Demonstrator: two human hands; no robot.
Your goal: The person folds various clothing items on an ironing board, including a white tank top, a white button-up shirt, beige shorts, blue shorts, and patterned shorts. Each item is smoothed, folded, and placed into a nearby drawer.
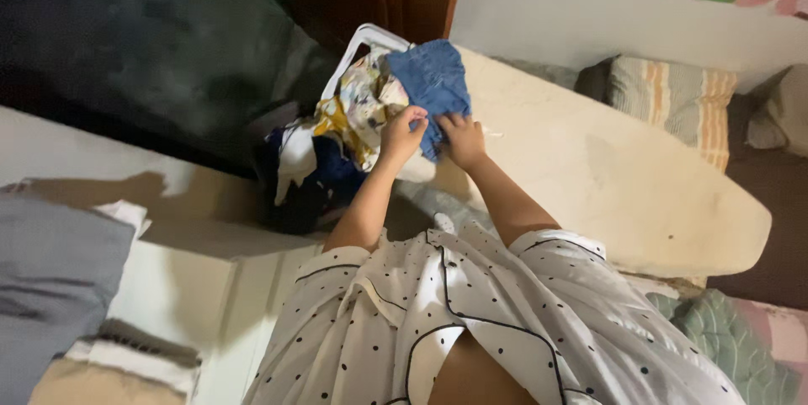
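Both hands are gripping the blue cloth (433, 85) at the narrow left end of the ironing board (589, 178), right where the board meets the basket (358, 47).

Left hand (402, 135): fingers curling in, pinching the cloth's lower left edge. Right hand (461, 140): fingers bending over the lower right edge, clutching it against the board. The two hands are sitting just beside each other, nearly touching.

Cloth: mid-blue, woven, denim-like, slightly faded. It is bunching into a rough square with soft creases, and its upper part is hanging over the basket's rim. Which garment it is cannot be told.

Board: long, tapering to a rounded tip at the right, padded cover in off-white, stained and blotchy, smooth but worn.

Basket: white plastic, rounded rim, tilting, packed full. A printed fabric (362, 106) in cream and yellow is lying crumpled on top, touching the blue cloth's left side. Dark navy clothes (324, 173) are spilling out below it.

The person is wearing a white dotted top (471, 312) with dark piping, thin and loose.

Beyond the board's far edge: a striped cushion (673, 102), soft, in pastel bands. At the far left a grey folded textile (50, 279) is lying flat on a pale surface.
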